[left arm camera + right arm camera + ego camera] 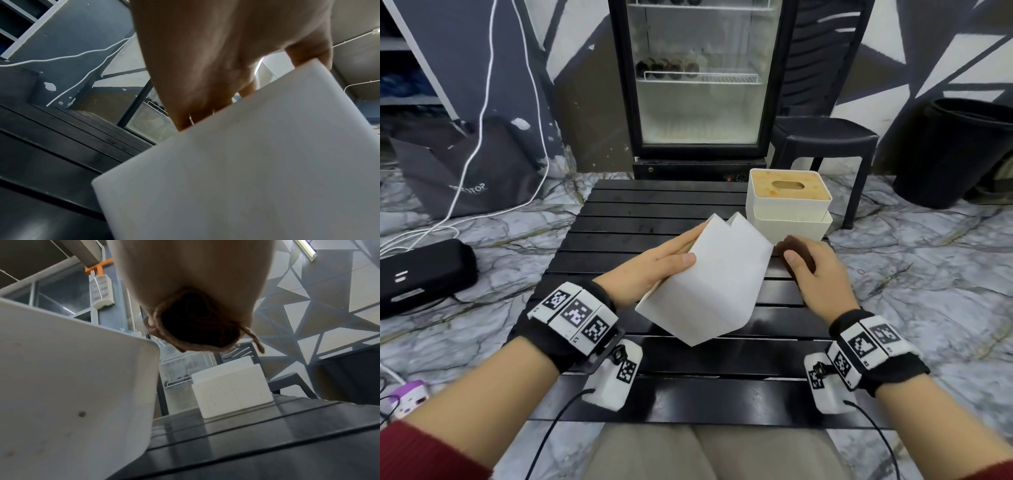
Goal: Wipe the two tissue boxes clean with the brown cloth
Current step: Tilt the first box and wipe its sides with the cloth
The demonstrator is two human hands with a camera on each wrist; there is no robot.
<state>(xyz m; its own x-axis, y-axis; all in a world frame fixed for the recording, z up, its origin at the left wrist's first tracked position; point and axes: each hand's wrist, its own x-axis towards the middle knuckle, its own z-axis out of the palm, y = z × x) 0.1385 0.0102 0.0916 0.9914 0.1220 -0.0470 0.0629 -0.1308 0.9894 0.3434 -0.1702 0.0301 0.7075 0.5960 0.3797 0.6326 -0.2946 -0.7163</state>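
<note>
Fingers (681, 240) round smooth white tilted tissue box (709, 284); bunched brown cloth (796, 248) beside

White tissue box (705, 284); brown cloth (792, 251); black table (640, 212).

Held tissue box (709, 277): lid side turned away, only plain white faces showing; lower part cut off by the bottom edge in the left wrist view.
Left hand (654, 267): fingers tucked behind the box's far face, tips out of sight.
Brown cloth (796, 253): mostly covered by the right hand (822, 274); a dark bunched wad in the right wrist view, folds unreadable.
Second tissue box (787, 198): near the table's far right corner, slot contents too dark to tell.
Table (640, 219): near edge hidden behind wrists and lap.
Fridge (698, 68): top cut off, shelf items blurred.
Grey bag (465, 178): lettering too blurred to read.
</note>
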